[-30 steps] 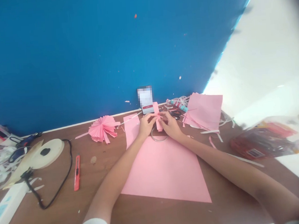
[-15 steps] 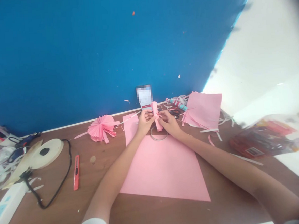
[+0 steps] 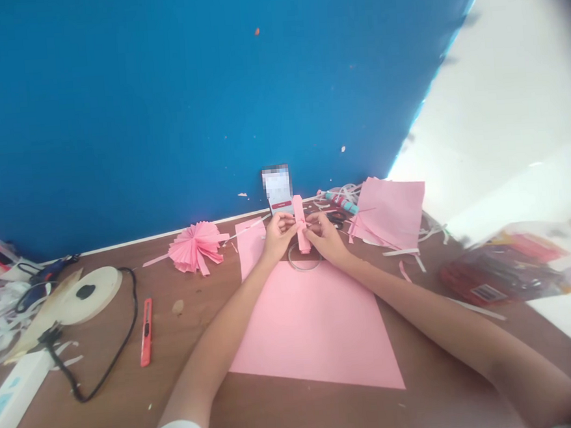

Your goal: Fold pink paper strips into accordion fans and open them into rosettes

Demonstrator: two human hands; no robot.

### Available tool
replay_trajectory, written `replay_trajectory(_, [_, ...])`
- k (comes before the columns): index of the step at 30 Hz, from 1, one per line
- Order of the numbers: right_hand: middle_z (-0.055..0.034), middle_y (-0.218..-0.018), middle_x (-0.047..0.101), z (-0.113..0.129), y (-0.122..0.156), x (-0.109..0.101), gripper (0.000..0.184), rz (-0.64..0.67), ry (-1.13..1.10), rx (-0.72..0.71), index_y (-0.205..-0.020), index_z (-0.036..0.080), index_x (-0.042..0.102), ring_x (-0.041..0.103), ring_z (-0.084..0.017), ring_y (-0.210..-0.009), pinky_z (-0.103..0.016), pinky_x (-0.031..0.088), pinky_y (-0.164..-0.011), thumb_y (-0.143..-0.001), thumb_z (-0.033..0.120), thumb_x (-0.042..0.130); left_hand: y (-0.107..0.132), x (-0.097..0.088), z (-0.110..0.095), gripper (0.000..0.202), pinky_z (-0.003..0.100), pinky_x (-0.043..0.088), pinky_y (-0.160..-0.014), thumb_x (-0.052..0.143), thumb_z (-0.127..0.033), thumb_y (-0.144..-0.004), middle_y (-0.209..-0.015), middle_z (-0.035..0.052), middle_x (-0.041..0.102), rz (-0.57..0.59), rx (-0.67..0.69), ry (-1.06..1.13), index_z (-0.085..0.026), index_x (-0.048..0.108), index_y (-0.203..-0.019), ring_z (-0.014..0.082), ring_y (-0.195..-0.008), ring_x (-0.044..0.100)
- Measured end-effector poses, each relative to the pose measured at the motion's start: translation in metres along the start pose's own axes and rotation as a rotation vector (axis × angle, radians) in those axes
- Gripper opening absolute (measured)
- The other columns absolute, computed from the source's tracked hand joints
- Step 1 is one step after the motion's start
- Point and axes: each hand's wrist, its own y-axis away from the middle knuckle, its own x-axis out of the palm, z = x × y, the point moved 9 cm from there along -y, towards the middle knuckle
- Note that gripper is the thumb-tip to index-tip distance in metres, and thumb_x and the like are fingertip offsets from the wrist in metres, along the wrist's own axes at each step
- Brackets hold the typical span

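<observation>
And there, both the left hand [image 3: 278, 235] and right hand [image 3: 325, 236] have fingertips pinched on the folded paper [image 3: 299, 212], seemingly keeping its folds tight, beyond the large sheet [image 3: 318, 329] (phone [image 3: 278, 190] propped behind, presumably for viewing).

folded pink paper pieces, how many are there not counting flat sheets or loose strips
2: a narrow piece held between the left hand and right hand, and a fanned-out piece on the table to their left. Others may be hidden.
</observation>
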Motion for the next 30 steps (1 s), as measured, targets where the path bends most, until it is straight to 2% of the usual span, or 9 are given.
replay_trajectory(3, [0.0052, -0.062, 0.056, -0.001, 0.000, 0.001, 0.024, 0.001, 0.000, 0.004, -0.101, 0.024, 0.046, 0.056, -0.016, -0.056, -0.028, 0.046, -0.058, -0.080, 0.035, 0.053, 0.001, 0.001, -0.003, 0.031, 0.027, 0.048, -0.078, 0.070, -0.034, -0.073, -0.086, 0.0025, 0.062, -0.001, 0.020, -0.022, -0.018, 0.051, -0.092, 0.0132, -0.083, 0.062])
replay_trajectory(10, [0.0066, -0.057, 0.052, -0.001, -0.001, 0.001, 0.016, 0.013, -0.036, 0.010, -0.089, 0.025, 0.047, 0.050, -0.014, -0.050, -0.026, 0.041, -0.052, -0.079, 0.035, 0.054, 0.001, 0.006, -0.007, 0.027, 0.026, 0.047, -0.076, 0.067, -0.036, -0.075, -0.084, 0.0014, 0.059, 0.039, 0.063, -0.054, -0.018, 0.052, -0.087, 0.0122, -0.080, 0.060])
replay_trajectory(15, [0.0059, -0.058, 0.053, 0.001, -0.001, 0.002, 0.013, 0.023, -0.028, -0.004, -0.085, 0.024, 0.048, 0.051, -0.014, -0.052, -0.026, 0.041, -0.052, -0.080, 0.034, 0.053, 0.001, 0.007, -0.002, 0.033, 0.025, 0.048, -0.072, 0.068, -0.035, -0.075, -0.084, 0.0022, 0.062, 0.065, -0.019, 0.025, -0.018, 0.050, -0.097, 0.0128, -0.077, 0.061])
replay_trajectory(18, [0.0049, -0.061, 0.055, 0.000, -0.001, 0.003, 0.012, 0.038, -0.039, -0.021, -0.086, 0.024, 0.048, 0.053, -0.015, -0.053, -0.027, 0.042, -0.053, -0.081, 0.034, 0.053, 0.002, 0.010, 0.001, 0.041, 0.027, 0.049, -0.070, 0.067, -0.038, -0.076, -0.092, 0.0057, 0.065, 0.126, -0.084, 0.125, -0.018, 0.048, -0.107, 0.0150, -0.080, 0.063])
replay_trajectory(21, [0.0041, -0.064, 0.057, -0.002, -0.001, 0.003, 0.014, 0.032, -0.053, -0.021, -0.088, 0.024, 0.049, 0.054, -0.015, -0.055, -0.027, 0.043, -0.055, -0.081, 0.034, 0.053, 0.002, 0.012, 0.003, 0.043, 0.026, 0.049, -0.066, 0.064, -0.042, -0.077, -0.100, 0.0087, 0.066, 0.159, -0.125, 0.151, -0.017, 0.049, -0.109, 0.0160, -0.080, 0.064])
replay_trajectory(26, [0.0053, -0.063, 0.057, 0.007, 0.004, 0.000, 0.023, -0.010, -0.003, -0.037, -0.101, 0.024, 0.047, 0.055, -0.015, -0.056, -0.027, 0.045, -0.057, -0.081, 0.033, 0.054, 0.002, 0.007, 0.005, 0.036, 0.022, 0.046, -0.060, 0.063, -0.041, -0.078, -0.086, 0.0042, 0.066, 0.094, -0.124, 0.118, -0.018, 0.050, -0.101, 0.0117, -0.067, 0.060])
replay_trajectory(30, [0.0040, -0.066, 0.058, 0.019, 0.009, 0.005, 0.024, 0.025, 0.068, -0.066, -0.105, 0.023, 0.048, 0.057, -0.015, -0.057, -0.027, 0.045, -0.058, -0.083, 0.033, 0.050, 0.003, 0.007, 0.003, 0.035, 0.023, 0.045, -0.063, 0.066, -0.035, -0.076, -0.076, 0.0005, 0.063, 0.087, -0.111, 0.116, -0.019, 0.049, -0.101, 0.0104, -0.064, 0.058])
